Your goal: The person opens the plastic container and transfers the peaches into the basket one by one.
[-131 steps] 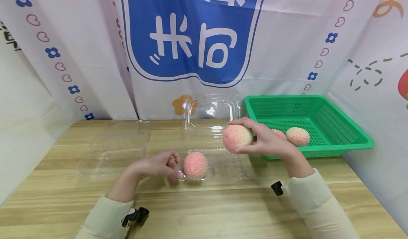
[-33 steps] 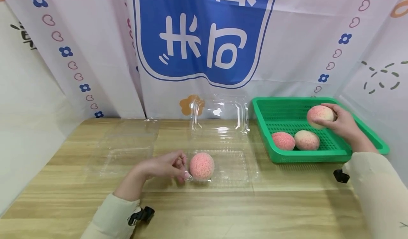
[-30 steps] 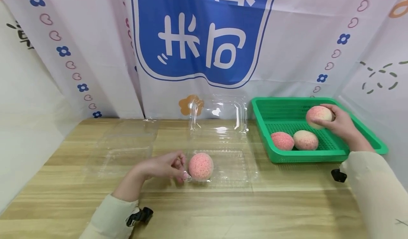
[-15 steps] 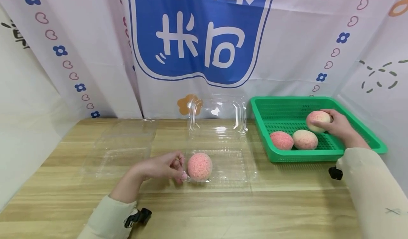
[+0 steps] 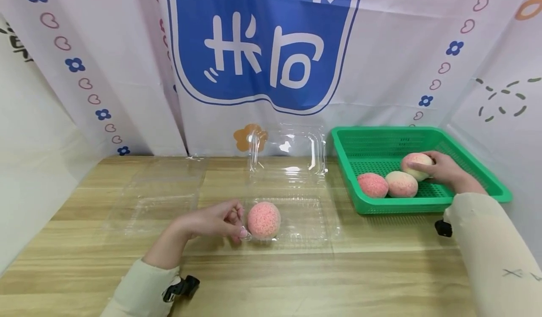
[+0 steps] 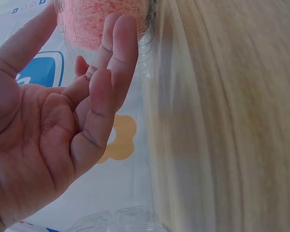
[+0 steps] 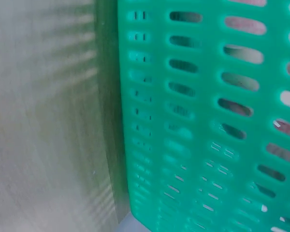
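Note:
My right hand (image 5: 444, 169) grips a pink-and-cream peach (image 5: 417, 166) low inside the green basket (image 5: 427, 207). That peach sits close against a paler peach (image 5: 401, 184), and a pinker peach (image 5: 372, 185) lies left of them. In the right wrist view the basket's slotted wall (image 7: 183, 111) hides most of the hand. My left hand (image 5: 218, 220) pinches the near left corner of an open clear plastic box (image 5: 302, 220). Inside that box, at its left end, sits a pink speckled peach (image 5: 264, 220), also seen as a pink peach (image 6: 101, 21) in the left wrist view.
A second clear plastic box (image 5: 161, 204) lies open on the wooden table (image 5: 271, 279), left of the first. The first box's lid (image 5: 288, 152) stands raised against the printed curtain (image 5: 381, 72) behind. White walls close off both sides.
Earlier, my right hand held the peach over the clear box. It has since carried it right to the basket and lowered it beside the paler peach. My left hand has stayed at the box corner.

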The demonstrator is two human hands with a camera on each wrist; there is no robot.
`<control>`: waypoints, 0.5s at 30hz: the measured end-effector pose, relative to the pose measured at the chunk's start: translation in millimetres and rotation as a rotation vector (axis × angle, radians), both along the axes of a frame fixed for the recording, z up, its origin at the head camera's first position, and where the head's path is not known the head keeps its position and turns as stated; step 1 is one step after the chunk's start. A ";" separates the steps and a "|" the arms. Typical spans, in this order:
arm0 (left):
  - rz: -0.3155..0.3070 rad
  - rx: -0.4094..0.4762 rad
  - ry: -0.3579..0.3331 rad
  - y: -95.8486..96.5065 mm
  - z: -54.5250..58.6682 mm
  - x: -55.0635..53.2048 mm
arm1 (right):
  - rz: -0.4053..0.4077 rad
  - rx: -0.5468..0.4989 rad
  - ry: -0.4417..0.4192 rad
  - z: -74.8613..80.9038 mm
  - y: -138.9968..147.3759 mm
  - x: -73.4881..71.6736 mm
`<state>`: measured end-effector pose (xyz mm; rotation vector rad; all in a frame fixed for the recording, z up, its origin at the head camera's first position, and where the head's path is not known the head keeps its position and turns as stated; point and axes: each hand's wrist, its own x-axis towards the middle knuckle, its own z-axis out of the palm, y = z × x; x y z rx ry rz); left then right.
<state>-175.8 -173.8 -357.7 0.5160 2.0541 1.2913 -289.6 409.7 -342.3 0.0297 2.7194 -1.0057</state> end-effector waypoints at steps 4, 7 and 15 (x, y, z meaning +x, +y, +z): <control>0.001 0.002 -0.002 -0.7 0.6 0.2 | 0.044 0.017 -0.049 -0.9 -0.5 -2.2; -0.007 0.010 0.002 -1.0 0.4 0.1 | 0.069 0.023 -0.076 -2.2 -1.6 -2.9; -0.026 0.028 0.013 0.1 -0.1 -0.7 | 0.086 -0.021 -0.080 -1.1 -5.8 1.5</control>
